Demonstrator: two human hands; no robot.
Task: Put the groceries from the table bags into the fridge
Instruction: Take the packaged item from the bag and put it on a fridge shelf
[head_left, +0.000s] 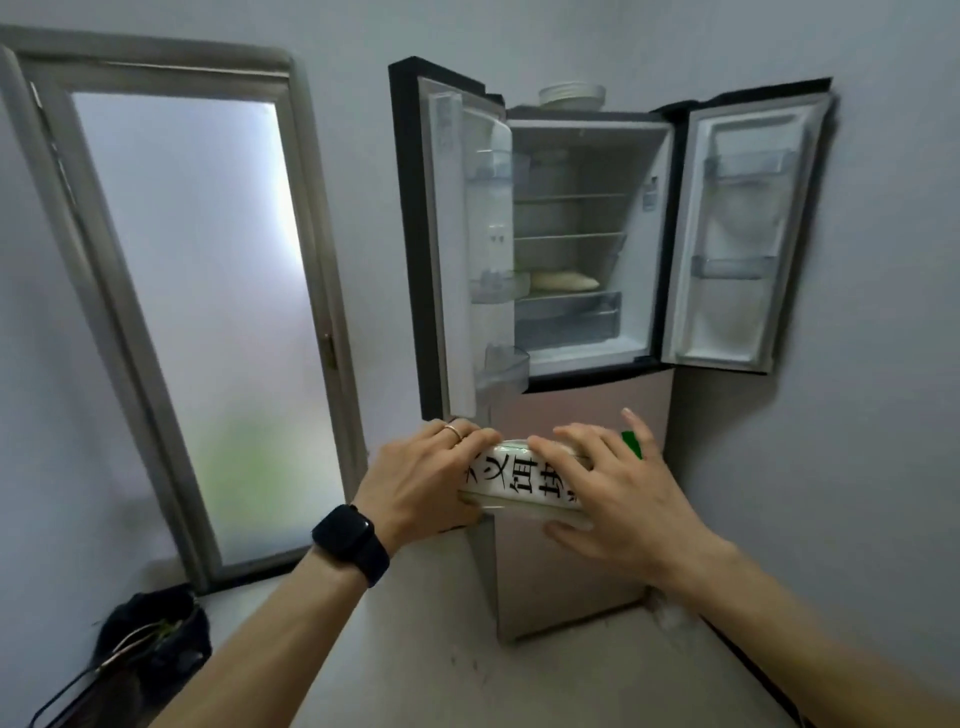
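White with big black characters, the pack (524, 480) lies crosswise between my two hands, held up near me in front of the lower part of the fridge (576, 571). My left hand (421, 478), with a ring (453, 431) and a dark watch (350, 540), curls over the pack's left end. My right hand (608, 493) spreads its fingers over the top, thumb beneath, gripping the right end. Farther off, the left door (457, 244) and right door (748, 234) stand open, and a pale packet (564, 281) lies on a low shelf inside. A dark bag (156, 634) sits on the floor, near left.
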